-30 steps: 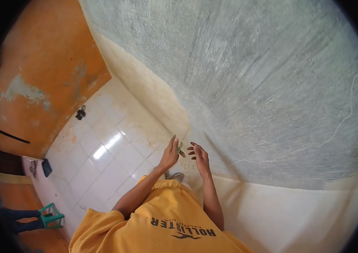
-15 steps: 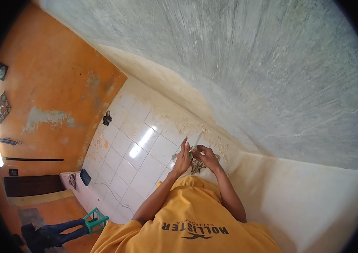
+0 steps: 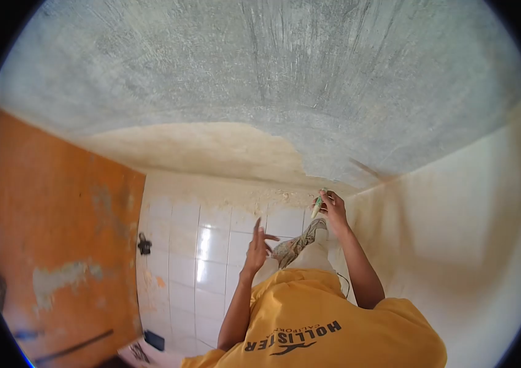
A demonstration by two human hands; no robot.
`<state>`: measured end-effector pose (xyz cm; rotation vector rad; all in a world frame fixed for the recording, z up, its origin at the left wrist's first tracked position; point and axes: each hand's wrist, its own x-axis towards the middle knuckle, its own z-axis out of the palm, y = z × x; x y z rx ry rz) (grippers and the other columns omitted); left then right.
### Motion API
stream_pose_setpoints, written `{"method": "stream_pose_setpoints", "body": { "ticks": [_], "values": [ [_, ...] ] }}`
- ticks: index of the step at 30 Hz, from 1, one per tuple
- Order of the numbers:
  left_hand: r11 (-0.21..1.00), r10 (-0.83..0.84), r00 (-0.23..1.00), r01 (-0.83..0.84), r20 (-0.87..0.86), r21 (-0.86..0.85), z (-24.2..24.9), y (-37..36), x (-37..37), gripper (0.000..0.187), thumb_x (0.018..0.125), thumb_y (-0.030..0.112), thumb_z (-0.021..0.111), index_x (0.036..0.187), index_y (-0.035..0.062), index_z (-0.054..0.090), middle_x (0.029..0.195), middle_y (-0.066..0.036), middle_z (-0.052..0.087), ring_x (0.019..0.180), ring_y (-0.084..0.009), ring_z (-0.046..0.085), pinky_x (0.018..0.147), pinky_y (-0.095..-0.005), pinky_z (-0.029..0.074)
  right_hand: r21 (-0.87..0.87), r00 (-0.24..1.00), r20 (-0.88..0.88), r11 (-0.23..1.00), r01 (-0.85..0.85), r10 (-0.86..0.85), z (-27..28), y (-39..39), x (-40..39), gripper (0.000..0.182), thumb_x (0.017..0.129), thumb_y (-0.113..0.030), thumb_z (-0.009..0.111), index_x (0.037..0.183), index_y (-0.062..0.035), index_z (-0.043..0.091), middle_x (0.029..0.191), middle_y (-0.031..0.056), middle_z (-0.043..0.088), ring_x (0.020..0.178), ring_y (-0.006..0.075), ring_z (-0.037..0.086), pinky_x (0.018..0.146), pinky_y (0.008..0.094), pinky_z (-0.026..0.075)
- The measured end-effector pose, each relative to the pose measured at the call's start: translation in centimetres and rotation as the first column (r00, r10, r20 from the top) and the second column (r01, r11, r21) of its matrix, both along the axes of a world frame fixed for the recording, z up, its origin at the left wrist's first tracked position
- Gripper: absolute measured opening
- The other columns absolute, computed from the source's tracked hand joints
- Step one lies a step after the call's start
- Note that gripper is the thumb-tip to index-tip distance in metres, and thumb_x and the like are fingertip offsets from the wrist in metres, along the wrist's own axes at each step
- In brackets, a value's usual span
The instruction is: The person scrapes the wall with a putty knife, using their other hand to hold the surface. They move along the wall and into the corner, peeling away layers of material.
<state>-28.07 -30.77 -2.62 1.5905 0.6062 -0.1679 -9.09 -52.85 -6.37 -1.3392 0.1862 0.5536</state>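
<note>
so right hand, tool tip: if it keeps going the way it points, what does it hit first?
Probably the wall: the right hand holds a small green-handled tool pointing up toward the edge of the grey plastered patch. Nothing shows between them, though depth is unclear.

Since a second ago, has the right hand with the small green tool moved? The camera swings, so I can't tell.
Yes. The right hand parted from the left hand and carried the small green tool toward the grey plastered wall.

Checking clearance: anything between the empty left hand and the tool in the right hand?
Nothing visible. The left hand is open in mid-air, apart from the right hand holding the tool; only floor tiles and a shoe show behind the gap.
</note>
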Motion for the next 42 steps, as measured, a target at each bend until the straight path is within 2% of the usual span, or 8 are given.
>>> {"method": "stream_pose_setpoints", "body": {
  "ticks": [4, 14, 18, 27, 28, 32, 39, 42],
  "values": [
    [0.998, 0.045, 0.999, -0.046, 0.029, 0.035, -1.3, 8.7, -5.8, 0.071, 0.11, 0.058, 0.018, 0.162, 0.0105, 0.025, 0.101, -0.013, 0.073, 0.066, -0.0146, 0.061, 0.061, -0.0262, 0.05, -0.08, 0.944, -0.11, 0.95, 0.302, -0.31, -0.6, 5.6, -3.4, 0.032, 0.103, -0.037, 0.062, 0.116, -0.0077, 0.062, 0.092, 0.0057, 0.067, 0.08, 0.0175, 0.068, 0.075, 0.031, 0.055],
    [0.979, 0.16, 0.987, -0.159, 0.006, 0.129, -2.3, 25.5, -12.6, 0.073, 0.108, 0.063, 0.026, 0.158, 0.0095, 0.034, 0.104, -0.014, 0.074, 0.066, -0.0154, 0.064, 0.062, -0.0276, 0.053, 0.186, 0.818, -0.363, 0.826, 0.533, -0.446, 0.5, 18.8, -9.6, 0.017, 0.104, -0.028, 0.057, 0.112, -0.014, 0.057, 0.081, 0.0026, 0.06, 0.066, 0.0144, 0.06, 0.061, 0.0282, 0.051],
    [0.981, 0.147, 0.988, -0.152, 0.051, 0.122, -1.9, 26.7, -9.5, 0.072, 0.109, 0.062, 0.027, 0.158, 0.0101, 0.035, 0.104, -0.013, 0.074, 0.068, -0.0156, 0.064, 0.063, -0.0283, 0.053, 0.328, 0.781, -0.423, 0.725, 0.605, -0.46, 2.3, 19.5, -6.8, 0.015, 0.103, -0.031, 0.058, 0.099, -0.0169, 0.054, 0.081, 0.0009, 0.061, 0.066, 0.0128, 0.059, 0.06, 0.028, 0.049],
    [0.976, -0.05, 0.976, 0.003, 0.21, 0.219, 4.3, 23.1, 2.6, 0.065, 0.111, 0.054, 0.03, 0.156, 0.0071, 0.037, 0.106, -0.013, 0.073, 0.07, -0.0158, 0.064, 0.065, -0.0288, 0.052, 0.558, 0.753, -0.447, 0.506, 0.657, -0.484, 10.5, 25.5, 0.2, 0.007, 0.105, -0.029, 0.047, 0.107, -0.0221, 0.048, 0.076, -0.0032, 0.041, 0.054, 0.0097, 0.037, 0.051, 0.0258, 0.031],
    [0.973, -0.059, 0.971, 0.005, 0.232, 0.23, 5.1, 22.9, 3.9, 0.064, 0.112, 0.052, 0.031, 0.156, 0.0062, 0.037, 0.105, -0.013, 0.073, 0.07, -0.016, 0.065, 0.065, -0.0287, 0.052, 0.588, 0.741, -0.465, 0.457, 0.667, -0.484, 10.8, 26.3, 1.0, 0.019, 0.105, -0.024, 0.042, 0.122, -0.0219, 0.049, 0.078, -0.0026, 0.043, 0.054, 0.0088, 0.039, 0.05, 0.0269, 0.034],
    [0.936, -0.135, 0.945, 0.023, 0.297, 0.352, 8.7, 23.5, 8.0, 0.059, 0.112, 0.048, 0.034, 0.156, 0.0079, 0.039, 0.112, -0.012, 0.071, 0.08, -0.016, 0.064, 0.068, -0.0295, 0.052, 0.571, 0.601, -0.497, 0.286, 0.77, -0.626, 10.7, 26.3, 5.3, 0.015, 0.105, -0.023, 0.04, 0.118, -0.0198, 0.048, 0.078, -0.0017, 0.042, 0.056, 0.0097, 0.04, 0.049, 0.0283, 0.033],
    [0.87, -0.188, 0.85, -0.088, 0.492, 0.486, 11.3, 27.4, 14.2, 0.052, 0.113, 0.041, 0.038, 0.154, 0.01, 0.042, 0.125, -0.008, 0.064, 0.097, -0.017, 0.058, 0.074, -0.0304, 0.05, 0.554, 0.608, -0.515, 0.306, 0.774, -0.605, 11.8, 30.9, 3.9, 0.036, 0.107, -0.03, 0.048, 0.142, -0.0248, 0.045, 0.074, -0.0028, 0.041, 0.056, 0.0099, 0.041, 0.049, 0.0285, 0.037],
    [0.865, -0.208, 0.792, -0.126, 0.574, 0.486, 12.4, 28.3, 16.2, 0.05, 0.112, 0.037, 0.042, 0.153, 0.0096, 0.044, 0.132, -0.01, 0.059, 0.104, -0.0188, 0.056, 0.079, -0.0325, 0.05, 0.473, 0.476, -0.569, 0.206, 0.857, -0.671, 11.5, 30.5, 5.9, 0.015, 0.106, -0.029, 0.047, 0.118, -0.0196, 0.05, 0.073, -0.0016, 0.039, 0.056, 0.0122, 0.042, 0.05, 0.0301, 0.037]
  ]
}}
